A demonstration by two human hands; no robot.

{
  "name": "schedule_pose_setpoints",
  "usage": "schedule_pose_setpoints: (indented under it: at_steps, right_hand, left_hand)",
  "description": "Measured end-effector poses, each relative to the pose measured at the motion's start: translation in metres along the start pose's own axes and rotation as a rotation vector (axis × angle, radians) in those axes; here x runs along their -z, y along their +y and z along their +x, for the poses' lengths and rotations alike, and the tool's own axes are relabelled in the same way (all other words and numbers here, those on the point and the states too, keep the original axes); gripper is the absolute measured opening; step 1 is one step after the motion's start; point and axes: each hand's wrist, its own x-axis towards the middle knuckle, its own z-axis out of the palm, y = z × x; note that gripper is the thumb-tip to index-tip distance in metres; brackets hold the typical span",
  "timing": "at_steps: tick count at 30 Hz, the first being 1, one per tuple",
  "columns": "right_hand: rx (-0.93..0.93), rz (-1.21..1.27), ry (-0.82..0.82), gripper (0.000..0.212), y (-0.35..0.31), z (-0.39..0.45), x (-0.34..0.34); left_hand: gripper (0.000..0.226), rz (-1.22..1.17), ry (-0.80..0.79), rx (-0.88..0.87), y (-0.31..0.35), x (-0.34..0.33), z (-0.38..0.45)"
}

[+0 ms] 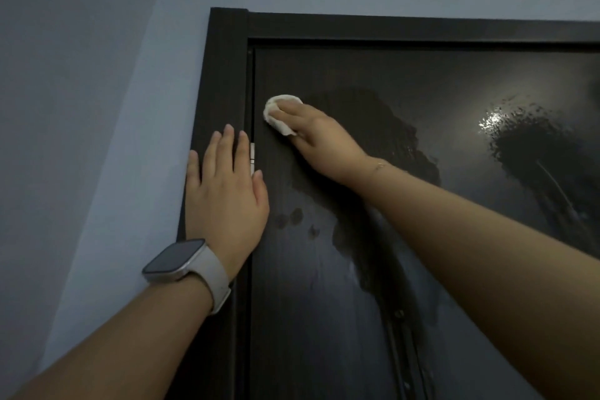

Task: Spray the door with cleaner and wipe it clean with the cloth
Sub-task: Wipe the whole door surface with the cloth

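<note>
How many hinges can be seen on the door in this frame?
1. The hinge sits on the door edge beside the left hand. Lower hinges may lie hidden or out of view.

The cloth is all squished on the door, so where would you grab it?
Best at the bunched top edge of the cloth, coming from the left. It pokes out there past the right hand, which covers the rest and presses it against the door.

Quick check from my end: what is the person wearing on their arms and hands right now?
Both forearms are bare, with no sleeves or gloves showing. The left hand has a smartwatch at the wrist: dark rectangular face, pale case, light grey band. The right hand has a thin bracelet at the wrist.
</note>
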Motion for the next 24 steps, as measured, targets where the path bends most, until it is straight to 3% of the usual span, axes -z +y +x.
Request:
schedule_pose_setpoints:
  at_steps: [2,6,10,14,18,24]
  right_hand:
    - [-0.006,-0.027,0.028,0.036,0.017,-0.008,0.019]
    - [-0.271,-0.140,0.197,0.034,0.074,-0.023,0.056]
    - [-0.382,-0.128,0.325,0.034,0.061,0.013,0.029]
    - [-0.169,-0.015,0.142,0.030,0.011,0.060,-0.003]
    - [-0.056,-0.006,0.018,0.029,0.013,0.057,0.011]
    - [-0.328,-0.081,0.203,0.034,0.069,0.014,0.066]
  left_hand:
    - [0.055,-0.009,0.011,-0.006,0.000,0.000,-0.001]
    - [0.061,-0.025,0.031,-0.002,0.000,-0.001,-0.001]
    - [0.061,-0.016,0.061,-0.004,-0.002,-0.003,-0.001]
    - [0.058,-0.001,0.067,-0.013,-0.001,-0.004,-0.002]
    - [0.059,-0.007,0.073,-0.029,-0.005,-0.003,-0.001]
    - [0.062,-0.008,0.072,-0.032,-0.004,-0.005,-0.002]
